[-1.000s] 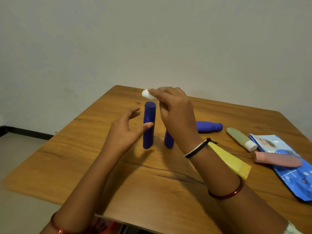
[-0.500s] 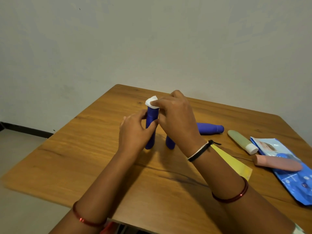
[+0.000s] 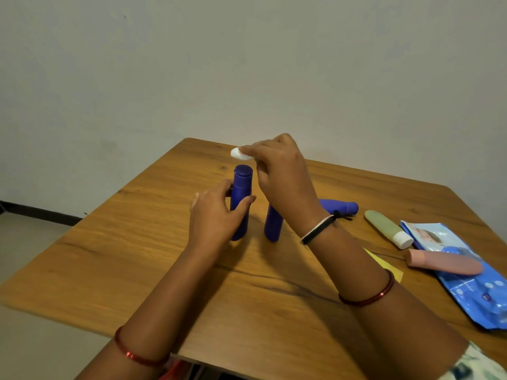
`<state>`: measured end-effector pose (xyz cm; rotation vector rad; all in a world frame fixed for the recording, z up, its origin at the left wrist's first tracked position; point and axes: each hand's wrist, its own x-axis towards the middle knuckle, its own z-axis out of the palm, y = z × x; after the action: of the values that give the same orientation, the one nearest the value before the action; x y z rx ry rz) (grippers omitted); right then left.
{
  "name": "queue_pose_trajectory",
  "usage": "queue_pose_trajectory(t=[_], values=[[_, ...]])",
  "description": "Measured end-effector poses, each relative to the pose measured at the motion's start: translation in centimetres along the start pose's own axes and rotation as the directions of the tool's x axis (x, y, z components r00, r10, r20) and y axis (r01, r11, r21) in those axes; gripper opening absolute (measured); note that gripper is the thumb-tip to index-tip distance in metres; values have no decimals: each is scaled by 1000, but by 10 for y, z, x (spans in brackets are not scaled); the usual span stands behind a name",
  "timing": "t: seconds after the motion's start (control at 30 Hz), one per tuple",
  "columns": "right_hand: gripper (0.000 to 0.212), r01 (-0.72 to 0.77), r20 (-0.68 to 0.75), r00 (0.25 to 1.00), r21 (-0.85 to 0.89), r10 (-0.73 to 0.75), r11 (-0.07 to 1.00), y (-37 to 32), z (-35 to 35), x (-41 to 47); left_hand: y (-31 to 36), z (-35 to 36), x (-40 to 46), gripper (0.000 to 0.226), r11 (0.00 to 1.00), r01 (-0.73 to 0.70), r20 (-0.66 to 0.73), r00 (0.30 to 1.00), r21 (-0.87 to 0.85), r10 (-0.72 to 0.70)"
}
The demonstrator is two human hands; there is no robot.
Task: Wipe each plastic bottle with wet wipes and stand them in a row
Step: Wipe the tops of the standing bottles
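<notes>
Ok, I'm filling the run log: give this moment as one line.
left hand: grips upright blue plastic bottle | right hand: pinches white wet wipe above cap | second blue bottle: standing beside

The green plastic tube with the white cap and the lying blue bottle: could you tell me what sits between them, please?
Nothing: the head view shows only bare wooden table between the green plastic tube and the lying blue bottle.

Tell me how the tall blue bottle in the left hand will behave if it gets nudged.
The tall blue bottle is slim and stands upright on a narrow base, so it probably tips easily. The left hand grips its middle, which likely steadies it. Once down, its round body would probably roll on the table.
</notes>
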<state>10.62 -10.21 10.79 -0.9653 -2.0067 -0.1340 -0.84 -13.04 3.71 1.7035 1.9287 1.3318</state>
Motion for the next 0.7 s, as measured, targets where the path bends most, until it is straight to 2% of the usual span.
queue_pose_trajectory(t=[0.1,0.23,0.33,0.4,0.57,0.7], values=[[28,3,98,995,17,-5,1000,-1,1,0,-3,2,1,44,1000,0,-13,1000,-6,0],[27,-67,134,989,55,59,996,-2,-8,-8,-5,3,2,32,1000,3,-33,999,27,-2],[28,-130,121,986,100,118,986,-1,-17,-12,-3,3,2,33,998,14,-26,1000,54,-12],[30,-140,78,989,163,129,977,-3,-22,-14,-4,2,1,40,998,27,-5,1000,56,-27],[28,-242,80,970,334,228,911,-8,-29,-21,-3,-9,-5,82,992,122,81,989,34,-125],[23,-250,83,968,427,238,869,-23,-24,-34,-21,-35,-16,80,991,126,70,989,44,-129]])
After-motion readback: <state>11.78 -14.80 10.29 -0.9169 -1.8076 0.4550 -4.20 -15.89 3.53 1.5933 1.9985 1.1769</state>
